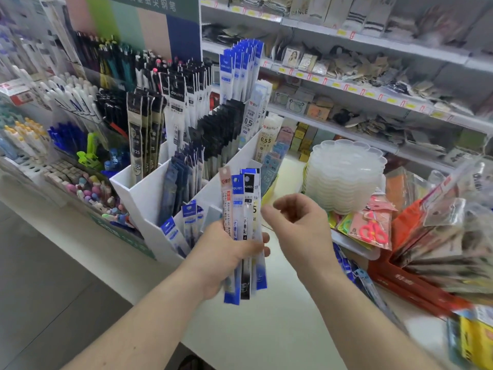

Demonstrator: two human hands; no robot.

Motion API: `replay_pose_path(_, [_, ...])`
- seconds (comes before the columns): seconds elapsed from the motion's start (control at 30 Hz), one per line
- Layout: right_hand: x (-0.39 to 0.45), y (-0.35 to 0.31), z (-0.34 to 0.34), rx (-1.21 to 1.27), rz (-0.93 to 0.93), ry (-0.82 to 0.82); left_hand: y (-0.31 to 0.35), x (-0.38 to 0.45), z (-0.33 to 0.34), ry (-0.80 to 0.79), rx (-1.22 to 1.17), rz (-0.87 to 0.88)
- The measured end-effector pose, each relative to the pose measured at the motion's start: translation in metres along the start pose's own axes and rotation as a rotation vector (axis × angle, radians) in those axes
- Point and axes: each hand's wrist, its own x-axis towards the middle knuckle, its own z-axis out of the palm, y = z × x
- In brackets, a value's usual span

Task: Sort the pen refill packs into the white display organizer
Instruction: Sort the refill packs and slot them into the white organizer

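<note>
My left hand [226, 253] grips a fanned bundle of pen refill packs [241, 209], held upright: one red-topped, others blue and black. The bundle stands just in front of the white display organizer [149, 198], whose stepped compartments hold several rows of blue, black and white refill packs. My right hand [296, 222] hovers right beside the bundle's upper half, fingers loosely curled and apart, holding nothing.
A pen display [80, 116] fills the left side. A stack of clear plastic lids [344, 177] and packaged scissors [373, 231] sit to the right. Bagged goods in a red box [416, 284] crowd the far right. Stocked shelves [346, 84] run behind.
</note>
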Motion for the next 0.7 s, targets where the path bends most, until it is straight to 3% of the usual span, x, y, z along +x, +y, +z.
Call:
replay_pose_path(0.2, [-0.008,0.004,-0.002,-0.416,-0.022,-0.025,-0.007,0.006,0.020,-0.112,0.059,0.102])
replay_pose_path(0.4, [0.001,0.015,-0.019,-0.037,0.172,-0.126,-0.009,0.011,0.013,-0.284,-0.026,-0.020])
replay_pose_path(0.6, [-0.002,0.019,-0.012,-0.187,0.184,-0.069,-0.014,0.017,0.025,-0.175,0.107,0.076])
replay_pose_path(0.7, [0.003,0.022,-0.016,-0.075,0.214,-0.090,-0.010,0.017,0.024,-0.241,0.063,0.059])
